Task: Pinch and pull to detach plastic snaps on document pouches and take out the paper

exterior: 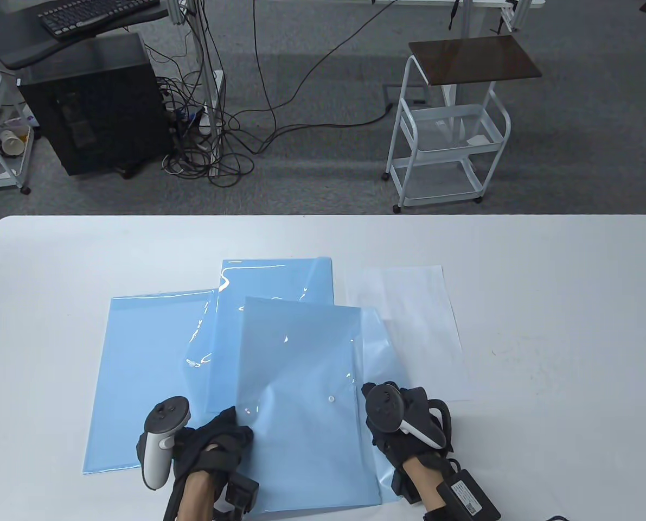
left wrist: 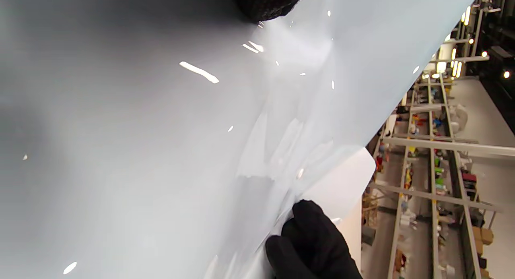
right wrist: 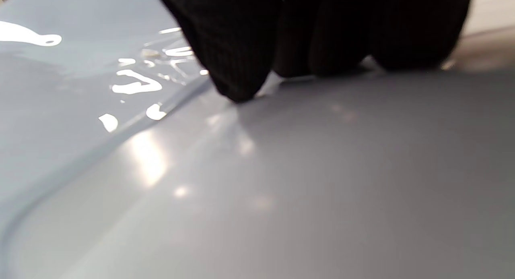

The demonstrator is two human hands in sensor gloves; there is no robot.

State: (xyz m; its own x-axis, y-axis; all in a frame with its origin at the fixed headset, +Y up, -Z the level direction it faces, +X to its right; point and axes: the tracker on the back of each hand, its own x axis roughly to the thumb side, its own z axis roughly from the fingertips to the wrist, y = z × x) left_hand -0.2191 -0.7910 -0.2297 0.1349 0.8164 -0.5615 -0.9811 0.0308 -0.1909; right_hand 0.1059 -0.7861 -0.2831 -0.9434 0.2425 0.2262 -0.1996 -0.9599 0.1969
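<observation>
Table view, looking down: three pale blue plastic pouches overlap on a white table (exterior: 545, 304). The nearest pouch (exterior: 301, 401) lies on top, its white snap (exterior: 331, 399) near its right edge. A loose sheet of paper (exterior: 409, 320) lies flat just to the right, partly tucked under the blue plastic. The left hand (exterior: 214, 439) grips the near pouch's left edge with curled fingers. The right hand (exterior: 409, 423) rests at the pouch's right edge beside the snap; whether it pinches cannot be told here.

Left wrist view: glossy film fills the frame, buckled and lifted, with a gloved fingertip (left wrist: 310, 230) against a rounded flap corner.

Right wrist view: fingertips (right wrist: 237, 69) press down on the plastic.

The pouch looks light, floppy and slippery; a pinch right beside the snap, with the other hand holding the body down, should work best.
</observation>
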